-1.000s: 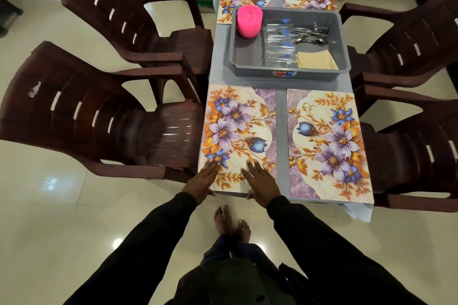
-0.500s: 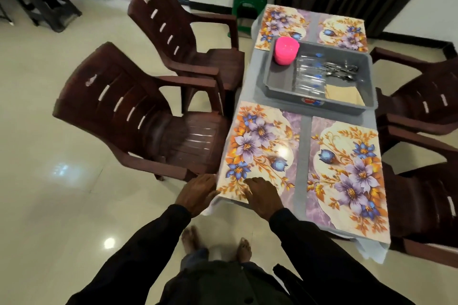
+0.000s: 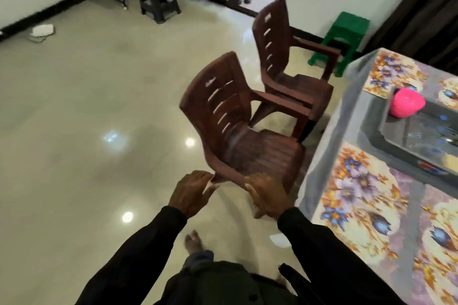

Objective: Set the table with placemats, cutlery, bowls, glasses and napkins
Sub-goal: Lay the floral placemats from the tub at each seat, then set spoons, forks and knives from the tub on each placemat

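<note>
Your left hand (image 3: 192, 193) is off the table, fingers loose and lightly bent, holding nothing. Its fingertips sit just beside the armrest end of the near brown chair (image 3: 223, 111). Your right hand (image 3: 266, 195) overlaps that same armrest, fingers pointing down. The frame is blurred, so I can't tell whether it grips the armrest or only covers it. Both hands are just outside the near corner of the table (image 3: 322, 156), on the chair side.

Task items:
- One floral placemat (image 3: 359, 195) lies flat at that near corner, along the chair-side edge.
- The second placemat (image 3: 441, 242) is beside it, toward the opposite edge.
- The far placemats (image 3: 394, 74) lie at the table's far end.
- The grey tub (image 3: 386, 129) sits mid-table between the two pairs of mats.
- The pink bowl stack (image 3: 406, 103) is in the tub's far chair-side corner.
- The glasses (image 3: 426, 131) inside the tub are smeared by blur.

The second brown chair (image 3: 275, 39) stands further along the same edge. The green stool (image 3: 347, 30) is past the table's far end.
</note>
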`<state>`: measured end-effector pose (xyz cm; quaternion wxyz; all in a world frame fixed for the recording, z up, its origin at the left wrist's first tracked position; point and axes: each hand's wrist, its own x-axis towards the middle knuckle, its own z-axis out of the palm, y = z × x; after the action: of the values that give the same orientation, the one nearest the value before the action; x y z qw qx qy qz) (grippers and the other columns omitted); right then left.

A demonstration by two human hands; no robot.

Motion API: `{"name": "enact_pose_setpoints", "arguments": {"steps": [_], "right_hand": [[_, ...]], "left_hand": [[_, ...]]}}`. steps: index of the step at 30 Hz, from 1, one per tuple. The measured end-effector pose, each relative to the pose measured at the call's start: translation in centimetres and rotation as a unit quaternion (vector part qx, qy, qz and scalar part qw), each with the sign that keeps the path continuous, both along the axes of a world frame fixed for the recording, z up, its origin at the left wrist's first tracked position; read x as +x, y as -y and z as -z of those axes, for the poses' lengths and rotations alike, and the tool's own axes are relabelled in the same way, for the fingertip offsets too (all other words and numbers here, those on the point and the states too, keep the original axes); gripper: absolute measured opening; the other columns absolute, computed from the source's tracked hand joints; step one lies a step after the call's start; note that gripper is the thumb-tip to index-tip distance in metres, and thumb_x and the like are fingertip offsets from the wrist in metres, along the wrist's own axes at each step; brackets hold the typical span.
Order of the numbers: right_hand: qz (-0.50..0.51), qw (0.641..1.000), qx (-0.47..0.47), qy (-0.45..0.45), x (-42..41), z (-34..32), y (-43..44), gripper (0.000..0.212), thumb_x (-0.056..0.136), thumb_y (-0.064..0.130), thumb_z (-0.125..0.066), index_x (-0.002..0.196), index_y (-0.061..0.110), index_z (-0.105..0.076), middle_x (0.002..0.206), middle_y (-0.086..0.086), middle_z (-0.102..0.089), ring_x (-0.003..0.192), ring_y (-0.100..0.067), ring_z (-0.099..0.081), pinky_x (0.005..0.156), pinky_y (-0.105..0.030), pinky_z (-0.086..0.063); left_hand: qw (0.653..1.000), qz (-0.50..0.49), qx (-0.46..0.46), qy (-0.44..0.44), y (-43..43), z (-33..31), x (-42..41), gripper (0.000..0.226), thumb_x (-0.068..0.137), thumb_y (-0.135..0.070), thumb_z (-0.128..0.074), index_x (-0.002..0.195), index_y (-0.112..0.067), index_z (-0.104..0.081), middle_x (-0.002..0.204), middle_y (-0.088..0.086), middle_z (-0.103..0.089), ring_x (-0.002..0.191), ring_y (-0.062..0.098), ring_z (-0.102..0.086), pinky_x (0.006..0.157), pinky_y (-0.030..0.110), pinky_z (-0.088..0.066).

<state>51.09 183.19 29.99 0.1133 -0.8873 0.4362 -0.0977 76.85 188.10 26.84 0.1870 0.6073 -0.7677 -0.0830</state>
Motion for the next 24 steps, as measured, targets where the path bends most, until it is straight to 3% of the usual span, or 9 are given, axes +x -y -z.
{"name": "enact_pose_setpoints", "arguments": {"steps": [3, 6, 10, 15, 24], "right_hand": [[-0.001, 1.0, 0.002, 0.015, 6.3, -0.5, 1.8, 0.024, 0.087, 0.024, -0.059, 0.097, 0.012, -0.077, 0.094, -0.005, -0.076, 0.081, -0.026, -0.072, 0.073, -0.033, -0.06], [-0.006, 0.999, 0.047, 0.011, 12.3, -1.1, 4.4, 0.022, 0.093, 0.021, -0.063, 0.111, 0.01, -0.071, 0.107, -0.01, -0.073, 0.095, -0.03, -0.069, 0.085, -0.043, -0.058], [-0.005, 0.999, 0.051, -0.002, 18.8, -2.3, 8.1, 0.039, 0.087, 0.031, -0.076, 0.12, 0.012, -0.068, 0.114, -0.006, -0.072, 0.103, -0.025, -0.067, 0.091, -0.035, -0.055], [-0.017, 0.998, 0.032, 0.042, 26.4, -3.9, 13.7, 0.032, 0.099, 0.025, -0.062, 0.128, 0.012, -0.066, 0.121, -0.007, -0.071, 0.11, -0.024, -0.066, 0.094, -0.043, -0.055], [-0.031, 0.999, -0.002, 0.017, 38.7, -3.7, 27.2, 0.031, 0.099, 0.027, -0.061, 0.127, 0.013, -0.066, 0.119, -0.008, -0.072, 0.107, -0.026, -0.067, 0.09, -0.041, -0.053]], "left_hand": [[0.999, -0.03, -0.009, 0.014, 0.8, -0.9, 6.5, 0.038, 0.099, -0.048, -0.058, 0.11, -0.015, -0.074, 0.107, 0.003, -0.075, 0.095, 0.027, -0.07, 0.072, 0.036, -0.057], [0.998, -0.052, -0.015, 0.018, 2.1, -2.9, 12.3, 0.047, 0.1, -0.051, -0.048, 0.109, -0.013, -0.075, 0.105, 0.005, -0.076, 0.092, 0.026, -0.072, 0.073, 0.037, -0.059], [0.995, -0.091, -0.025, 0.018, 4.1, -4.7, 18.4, 0.051, 0.099, -0.053, -0.045, 0.112, -0.013, -0.075, 0.107, 0.003, -0.076, 0.095, 0.026, -0.071, 0.073, 0.037, -0.057], [0.991, -0.125, -0.039, 0.025, 8.5, -5.5, 25.0, 0.049, 0.099, -0.052, -0.047, 0.109, -0.015, -0.076, 0.104, 0.001, -0.076, 0.089, 0.025, -0.071, 0.07, 0.035, -0.056], [0.992, -0.111, -0.04, 0.045, 23.2, -5.8, 36.9, 0.049, 0.1, -0.053, -0.047, 0.11, -0.014, -0.075, 0.106, 0.003, -0.075, 0.091, 0.025, -0.071, 0.072, 0.038, -0.058]]}}
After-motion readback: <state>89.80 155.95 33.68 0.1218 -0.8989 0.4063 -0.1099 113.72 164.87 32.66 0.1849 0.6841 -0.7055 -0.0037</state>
